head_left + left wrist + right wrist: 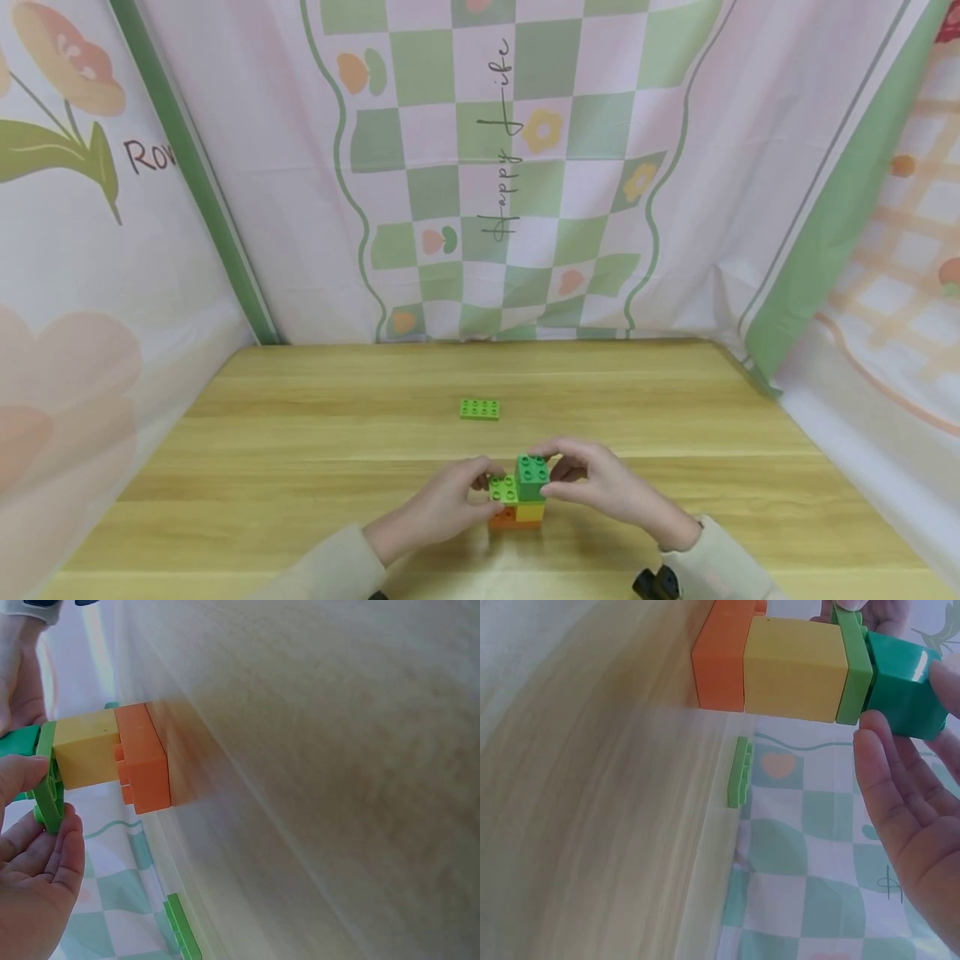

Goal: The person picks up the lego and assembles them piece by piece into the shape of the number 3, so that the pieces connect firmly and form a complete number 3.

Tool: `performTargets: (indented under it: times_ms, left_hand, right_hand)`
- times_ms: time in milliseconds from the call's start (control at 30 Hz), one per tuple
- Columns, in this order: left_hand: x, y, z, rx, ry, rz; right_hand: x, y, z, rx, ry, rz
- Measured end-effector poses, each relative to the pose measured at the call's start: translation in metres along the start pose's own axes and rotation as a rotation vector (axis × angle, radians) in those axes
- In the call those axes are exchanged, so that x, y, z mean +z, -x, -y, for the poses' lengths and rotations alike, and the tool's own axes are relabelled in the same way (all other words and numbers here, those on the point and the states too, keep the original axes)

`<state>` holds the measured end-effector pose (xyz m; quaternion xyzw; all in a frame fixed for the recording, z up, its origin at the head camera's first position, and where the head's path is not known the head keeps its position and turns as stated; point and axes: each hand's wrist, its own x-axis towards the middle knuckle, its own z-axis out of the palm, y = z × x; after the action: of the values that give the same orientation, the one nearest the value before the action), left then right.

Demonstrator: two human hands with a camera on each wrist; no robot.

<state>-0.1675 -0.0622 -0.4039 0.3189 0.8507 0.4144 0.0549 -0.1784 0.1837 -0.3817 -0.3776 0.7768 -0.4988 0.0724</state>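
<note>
A small stack of toy building bricks stands on the table before me. At its base is an orange brick (pixel 144 759), with a yellow brick (pixel 795 669) on its right part. A thin light green brick (pixel 502 489) lies across the yellow one and juts out to the left over the orange studs. My left hand (pixel 447 505) pinches this overhanging end between thumb and fingers. On the right end sits a dark green brick (pixel 532 477), gripped by my right hand (pixel 597 483) with the thumb in front and fingers behind. In the right wrist view it meets the light green brick at a slight tilt.
Another thin light green brick (pixel 479 409) lies studs up on the wooden table (pixel 315 433), beyond the stack. Printed cloth (pixel 495 275) hangs along the table's back edge and both sides.
</note>
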Motion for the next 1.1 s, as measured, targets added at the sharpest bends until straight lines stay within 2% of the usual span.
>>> performTargets:
  times_ms: [367, 700, 833, 1100]
  left_hand:
    - [0.0002, 0.0, -0.001, -0.011, 0.007, 0.0]
    - [0.0005, 0.0002, -0.0007, -0.007, 0.003, -0.005]
    - [0.0007, 0.0002, -0.0005, -0.008, 0.005, -0.008]
    - [0.001, -0.0001, -0.0001, -0.006, 0.001, -0.009]
  right_hand:
    - [0.0001, 0.0004, 0.0007, -0.096, 0.103, -0.005]
    - [-0.0014, -0.0039, 0.0057, -0.093, 0.178, 0.02]
    - [-0.0012, -0.0048, 0.0061, -0.073, 0.169, 0.02]
    - [-0.0009, -0.0032, 0.0047, -0.023, 0.079, 0.022]
